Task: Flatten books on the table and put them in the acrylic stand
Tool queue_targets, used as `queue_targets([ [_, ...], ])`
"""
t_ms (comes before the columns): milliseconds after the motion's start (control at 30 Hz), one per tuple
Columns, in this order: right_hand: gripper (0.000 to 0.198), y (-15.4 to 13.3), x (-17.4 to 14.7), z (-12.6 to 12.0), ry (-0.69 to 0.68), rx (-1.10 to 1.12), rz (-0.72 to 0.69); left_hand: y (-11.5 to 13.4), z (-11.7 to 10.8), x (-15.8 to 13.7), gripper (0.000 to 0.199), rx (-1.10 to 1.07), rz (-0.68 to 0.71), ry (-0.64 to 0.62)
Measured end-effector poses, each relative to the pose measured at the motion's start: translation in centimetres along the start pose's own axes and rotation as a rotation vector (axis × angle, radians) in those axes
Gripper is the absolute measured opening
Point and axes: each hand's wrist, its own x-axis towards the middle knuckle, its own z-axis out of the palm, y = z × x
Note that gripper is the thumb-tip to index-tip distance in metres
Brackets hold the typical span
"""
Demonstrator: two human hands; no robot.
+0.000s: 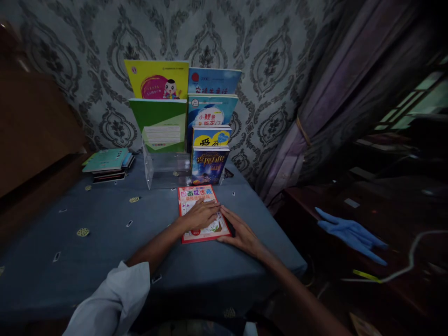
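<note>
Head view, nearest first: a white sleeve (115,294), rolled into soft crumpled folds, is seen on the left arm. Ahead of it, the left hand (201,215) is laid flat across a red-bordered picture book (212,229), its fingers outstretched and closed round nothing. By the right hand (243,234) the book's right edge is met, the fingers extended and the thumb spread well apart; no firm clasp is seen. The book is set face up on the table, just in front of a clear book stand (168,165). If pressure were applied unevenly, the book could be skewed on the cloth; if it were pushed forward, the stand could be knocked and the upright books tipped. The thin, rectangular cover is printed in bright colours, and the blue-grey tablecloth (112,247) is patterned with seed-pod shapes. Off to the right, a limp blue glove (350,233) is spread on a dark surface. In the smooth, transparent stand, a dark blue book (209,165), a green book (163,116) and a yellow book (157,79) are propped in tiers. Beyond, a gathered purple curtain (290,140) is hung beside wallpaper (206,28) figured with grey damask medallions.
</note>
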Motion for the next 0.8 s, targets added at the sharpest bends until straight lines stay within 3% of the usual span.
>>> queue_targets([
  [200,0.091,0.0,0.0,0.1,0.001,0.016,-0.028,0.7,-0.2,-0.8,0.036,0.001,0.068,-0.009],
  [367,0.087,-0.2,0.1,-0.1,-0.016,0.024,-0.011,-0.6,-0.6,-0.5,0.035,-0.051,0.109,0.012],
  [633,0.077,0.5,-0.1,0.3,-0.006,0.028,-0.014,-5.4,-0.8,0.0,0.042,0.012,-0.095,0.098],
  [800,0.079,-0.1,0.0,-0.1,-0.027,0.034,0.007,-6.1,-0.5,2.4,0.047,0.030,-0.102,0.045],
])
